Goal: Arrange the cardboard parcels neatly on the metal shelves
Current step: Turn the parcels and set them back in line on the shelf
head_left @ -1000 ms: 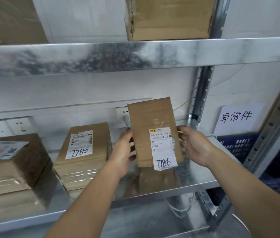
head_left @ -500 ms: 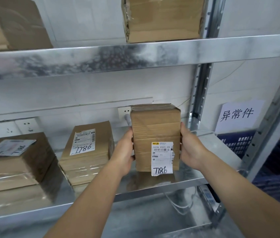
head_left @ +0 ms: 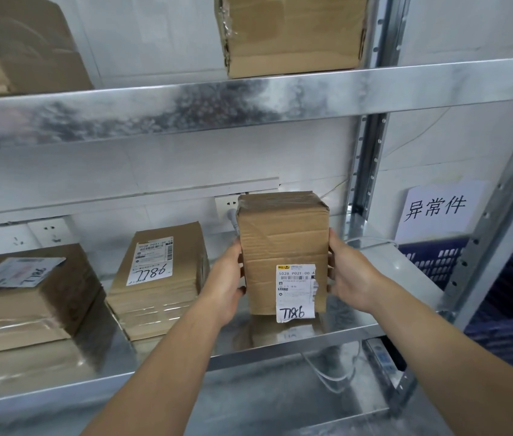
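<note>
A small cardboard parcel [head_left: 282,240] with a white label marked 7786 stands upright on the middle metal shelf [head_left: 359,328], near its right end. My left hand [head_left: 226,284] grips its left side and my right hand [head_left: 348,278] grips its right side. Left of it lies a flatter labelled parcel [head_left: 160,278], and further left a bigger labelled parcel [head_left: 22,297]. Two more cardboard boxes, a large box [head_left: 293,33] and a second box [head_left: 19,45], stand on the upper shelf [head_left: 248,105].
A shelf upright [head_left: 371,127] rises just right of the held parcel. Wall sockets [head_left: 226,206] with a plugged cable sit behind it. A paper sign [head_left: 437,212] and dark blue plastic crates [head_left: 507,287] are at the right. A lower shelf [head_left: 248,401] lies below.
The parcel was tilted back a second ago with its labelled face up. It has since been turned upright and set down on the shelf, both hands still at its sides.
</note>
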`<state>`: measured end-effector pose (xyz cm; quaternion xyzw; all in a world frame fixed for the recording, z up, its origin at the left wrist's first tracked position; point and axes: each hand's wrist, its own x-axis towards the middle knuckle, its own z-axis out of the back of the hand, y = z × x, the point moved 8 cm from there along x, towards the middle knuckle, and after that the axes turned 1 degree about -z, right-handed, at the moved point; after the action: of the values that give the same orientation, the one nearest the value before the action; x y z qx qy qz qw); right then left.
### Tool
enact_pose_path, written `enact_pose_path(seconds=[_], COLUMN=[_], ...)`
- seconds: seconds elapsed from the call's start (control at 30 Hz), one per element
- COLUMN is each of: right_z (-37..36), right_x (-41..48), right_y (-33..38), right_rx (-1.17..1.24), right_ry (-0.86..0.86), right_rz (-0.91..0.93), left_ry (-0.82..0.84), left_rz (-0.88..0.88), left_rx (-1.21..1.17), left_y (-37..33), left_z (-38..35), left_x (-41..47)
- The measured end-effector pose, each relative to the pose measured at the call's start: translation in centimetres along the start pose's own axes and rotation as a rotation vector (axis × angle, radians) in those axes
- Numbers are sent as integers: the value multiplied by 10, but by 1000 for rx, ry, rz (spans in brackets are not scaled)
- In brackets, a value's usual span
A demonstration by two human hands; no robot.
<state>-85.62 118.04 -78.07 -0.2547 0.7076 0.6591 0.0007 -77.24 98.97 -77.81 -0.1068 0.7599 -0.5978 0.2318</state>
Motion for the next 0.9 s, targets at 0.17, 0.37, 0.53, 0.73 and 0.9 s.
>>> enact_pose_path(seconds=[0.17,0.37,0.53,0.73,0.9], right_z=[8,8,-1,-15,-17], right_x=[-2,-3,-6,-16,-25], right_y=[18,30,33,31,21], right_rx=[-70,75,120,111,129], right_ry=[18,42,18,16,42], right_rz=[57,77,83,109,84], left_ry=[-45,-61,1,11,16], left_rz=[-31,-95,-118,-63,-63], left_rx=[0,-28,-32,-71,-30], left_y=[-9,-33,-36,-27,-21], left_z=[11,17,17,10,6], left_x=[5,3,4,-11,-17])
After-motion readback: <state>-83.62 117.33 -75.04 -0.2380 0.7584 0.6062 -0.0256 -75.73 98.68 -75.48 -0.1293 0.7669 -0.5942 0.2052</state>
